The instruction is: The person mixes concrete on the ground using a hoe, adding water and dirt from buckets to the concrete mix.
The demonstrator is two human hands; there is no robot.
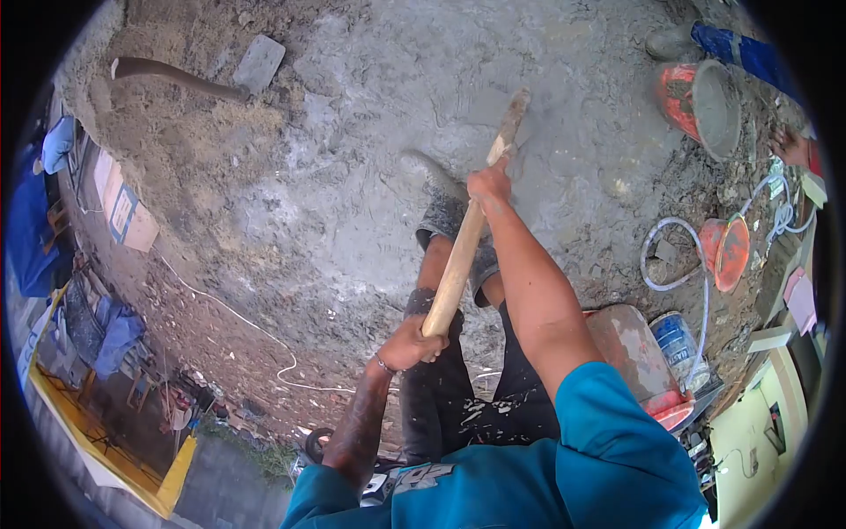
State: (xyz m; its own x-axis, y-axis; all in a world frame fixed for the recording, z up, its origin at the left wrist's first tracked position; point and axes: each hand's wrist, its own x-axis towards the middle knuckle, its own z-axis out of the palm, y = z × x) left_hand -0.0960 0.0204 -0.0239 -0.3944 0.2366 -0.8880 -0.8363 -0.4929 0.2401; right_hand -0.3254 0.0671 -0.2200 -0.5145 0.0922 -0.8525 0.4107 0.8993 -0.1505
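Note:
Both my hands are wrapped round a long, pale wooden tool handle, which slants from my lap up into the wet grey mortar. My left hand grips its lower end, close to my knees. Higher up, my right hand is closed round the shaft, with that arm stretched out. The far end of the handle is dirty and meets the mortar; whatever head it has is hidden. My boots stand in the mortar just below my right hand.
A hoe lies on the sandy heap at upper left. At upper right, another person's blue-clad leg stands by an orange bucket. A hose, a second orange bucket and a blue-labelled pail are at right.

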